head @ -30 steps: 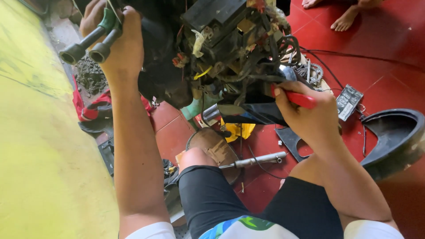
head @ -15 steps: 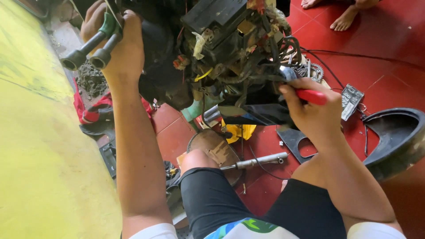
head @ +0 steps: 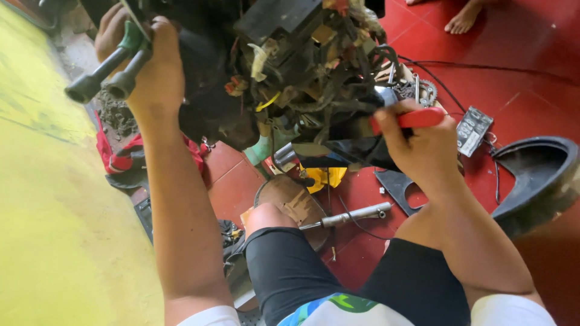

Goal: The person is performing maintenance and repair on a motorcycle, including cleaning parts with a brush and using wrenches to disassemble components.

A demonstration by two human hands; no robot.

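Observation:
My left hand (head: pixel 151 75) is raised at the upper left, closed around two dark socket wrenches (head: pixel 103 75), one with a green grip. My right hand (head: pixel 417 145) grips a red-handled tool (head: pixel 411 119) whose tip goes into the wiring of a black stripped-down motorbike frame (head: pixel 290 78) in front of me. Tangled cables, connectors and a yellow wire hang from the frame. My knees in black shorts are below, over the red tiled floor.
A metal socket bar (head: pixel 353 215) lies on the red floor by my knee. A black curved plastic cover (head: pixel 538 175) lies at right, a small grey electronic unit (head: pixel 473 130) near it. Red rag (head: pixel 121 158) at left beside a yellow surface. Another person's bare foot (head: pixel 462 18) at top.
My right hand with the red-handled tool has shifted slightly up and right at the wiring. The left hand keeps its hold on the wrenches, almost unmoved.

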